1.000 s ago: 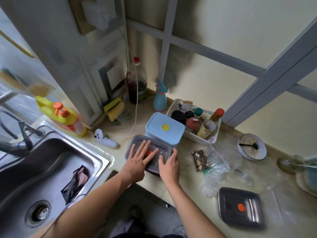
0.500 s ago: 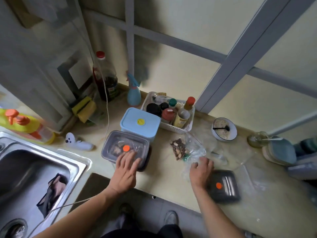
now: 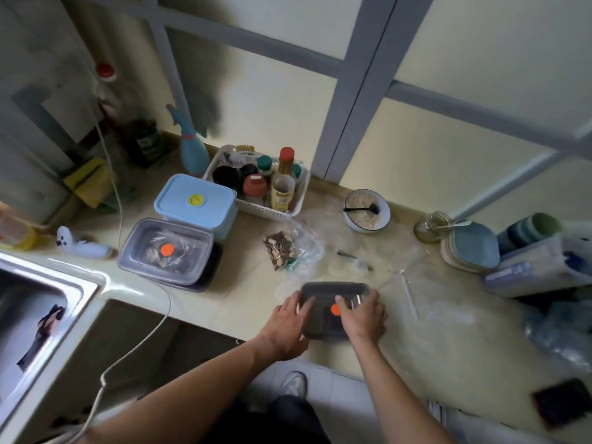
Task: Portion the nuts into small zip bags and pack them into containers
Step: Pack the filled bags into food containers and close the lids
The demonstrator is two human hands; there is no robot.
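Both hands are resting on the grey container [image 3: 323,322] at lower centre: left hand [image 3: 288,328] gripping its left edge, right hand [image 3: 362,318] seemingly pressing flat, fingers straight. Its long axis is running left-right; the nut bag [image 3: 280,249] is lying just above, nearer my left.

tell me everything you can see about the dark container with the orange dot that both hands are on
The dark container is a shallow, rounded-rectangular box of smoky grey plastic, its lid on and marked with an orange dot. It lies flat on the beige countertop near the front edge. The left hand holds its left side; the right hand rests on the lid, partly covering the dot. Its contents cannot be made out.
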